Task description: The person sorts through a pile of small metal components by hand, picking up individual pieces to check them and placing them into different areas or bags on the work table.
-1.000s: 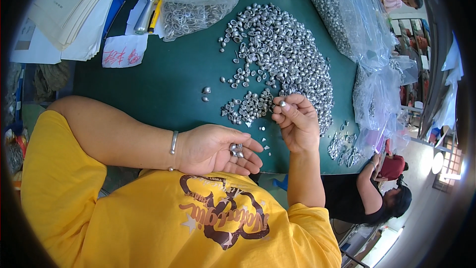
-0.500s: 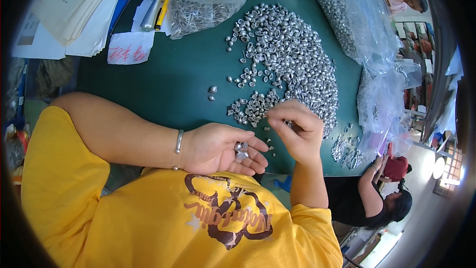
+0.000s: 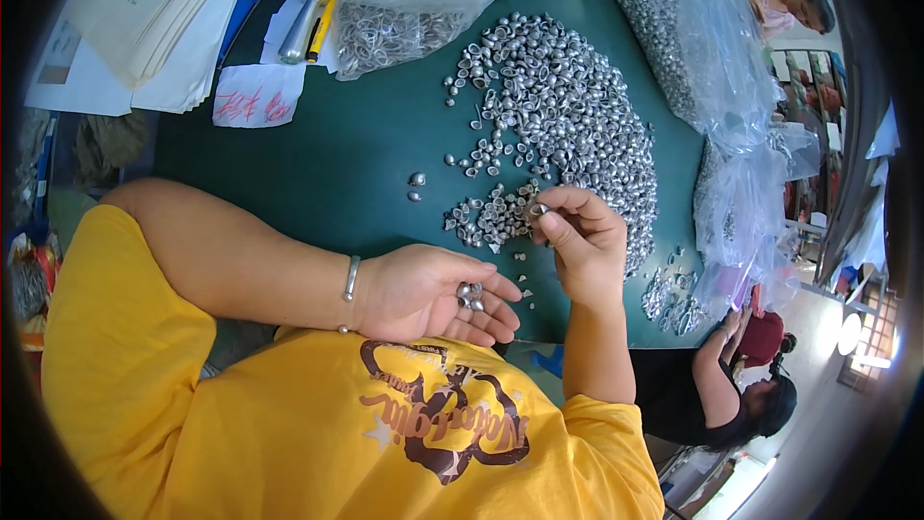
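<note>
My left hand [image 3: 404, 297] lies palm up with curved fingers, cradling several small shiny silver metal pieces [image 3: 470, 296]. Just to its right, my right hand [image 3: 583, 236] pinches one hollow, cup-like silver metal piece [image 3: 539, 211] between thumb and fingertips. Beyond that hand spreads a large heap of similar metal pieces [image 3: 577, 106] on the dark green tabletop [image 3: 337, 159]. A smaller cluster [image 3: 486, 219] sits at the heap's near left edge, close to my right fingertips. Two loose pieces [image 3: 416, 187] rest farther left.
Clear plastic bags of metal parts [image 3: 395, 34] stand at the back and along the right side [image 3: 712, 67]. A yellow-and-black cutter [image 3: 320, 29], a paper note [image 3: 256, 96] and paper stacks [image 3: 144, 29] are at back left. Shinier parts [image 3: 674, 299] lie near right. Other people [image 3: 722, 390] sit at right.
My right hand has turned and its fingers have shifted, so the pinched metal piece now shows at the fingertips. My left hand stays in nearly the same place with its pieces.
</note>
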Tool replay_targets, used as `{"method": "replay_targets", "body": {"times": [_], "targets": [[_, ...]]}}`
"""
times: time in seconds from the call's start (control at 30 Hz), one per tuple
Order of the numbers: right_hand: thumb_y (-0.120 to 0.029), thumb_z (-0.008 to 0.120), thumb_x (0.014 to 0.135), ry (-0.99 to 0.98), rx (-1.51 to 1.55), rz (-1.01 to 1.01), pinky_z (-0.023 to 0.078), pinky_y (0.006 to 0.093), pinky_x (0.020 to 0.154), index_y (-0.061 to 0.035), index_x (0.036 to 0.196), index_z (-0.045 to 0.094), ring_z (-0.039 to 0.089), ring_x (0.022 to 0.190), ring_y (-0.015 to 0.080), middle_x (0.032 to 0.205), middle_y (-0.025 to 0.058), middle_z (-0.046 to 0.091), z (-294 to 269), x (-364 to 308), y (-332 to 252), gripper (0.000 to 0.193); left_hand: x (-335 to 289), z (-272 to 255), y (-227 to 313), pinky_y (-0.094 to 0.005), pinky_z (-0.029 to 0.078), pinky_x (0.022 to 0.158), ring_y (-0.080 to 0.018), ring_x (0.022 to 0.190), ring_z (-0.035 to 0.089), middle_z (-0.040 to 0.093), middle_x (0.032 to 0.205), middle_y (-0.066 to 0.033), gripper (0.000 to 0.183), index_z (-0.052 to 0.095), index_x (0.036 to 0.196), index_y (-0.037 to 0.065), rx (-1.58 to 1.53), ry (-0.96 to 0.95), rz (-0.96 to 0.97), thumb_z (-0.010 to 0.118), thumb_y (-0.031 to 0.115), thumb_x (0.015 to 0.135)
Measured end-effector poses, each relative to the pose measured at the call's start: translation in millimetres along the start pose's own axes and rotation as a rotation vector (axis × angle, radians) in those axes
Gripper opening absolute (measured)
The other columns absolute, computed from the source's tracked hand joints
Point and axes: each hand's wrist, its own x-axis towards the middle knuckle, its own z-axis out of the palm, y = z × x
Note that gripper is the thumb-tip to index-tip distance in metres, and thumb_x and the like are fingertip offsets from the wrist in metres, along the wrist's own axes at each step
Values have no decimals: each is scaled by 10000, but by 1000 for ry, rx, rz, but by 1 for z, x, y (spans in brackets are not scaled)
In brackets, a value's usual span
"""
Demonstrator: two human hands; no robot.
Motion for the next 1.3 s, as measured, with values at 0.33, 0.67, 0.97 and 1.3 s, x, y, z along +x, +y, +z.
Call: {"method": "replay_targets", "body": {"times": [0.33, 0.67, 0.97, 1.3], "targets": [[25, 603, 761, -377, -283, -134, 451, 273, 631, 16, 876, 652, 581, 740, 182, 802, 109, 619, 2, -9, -28, 125, 3, -10, -1, -348, 406, 915, -240, 1005, 541, 540, 1092, -157, 380, 449, 1184, -9, -155, -181, 8, 330, 260, 944], [55, 643, 671, -249, -663, -402, 462, 284, 563, -22, 830, 637, 571, 648, 218, 742, 86, 575, 11, -34, -20, 177, -15, 10, 46, -175, 351, 485, -39, 543, 430, 472, 713, 21, 249, 483, 1086, 11, 239, -86, 602, 450, 157, 887], [-44, 574, 682, -621, -763, -550, 456, 317, 602, -14, 846, 596, 546, 714, 245, 744, 91, 506, 35, -40, -2, 168, -29, 28, 70, -195, 316, 462, -87, 597, 416, 460, 799, -35, 183, 498, 896, 33, 190, 174, 907, 430, 202, 914], [-6, 511, 846, 2, 121, 108, 463, 192, 526, 7, 924, 581, 578, 617, 87, 763, 60, 619, -14, -29, 5, 106, -49, 20, 65, -250, 351, 500, -116, 519, 409, 428, 585, -15, 121, 639, 783, 27, 1913, 925, 853, 706, 57, 687]]}}
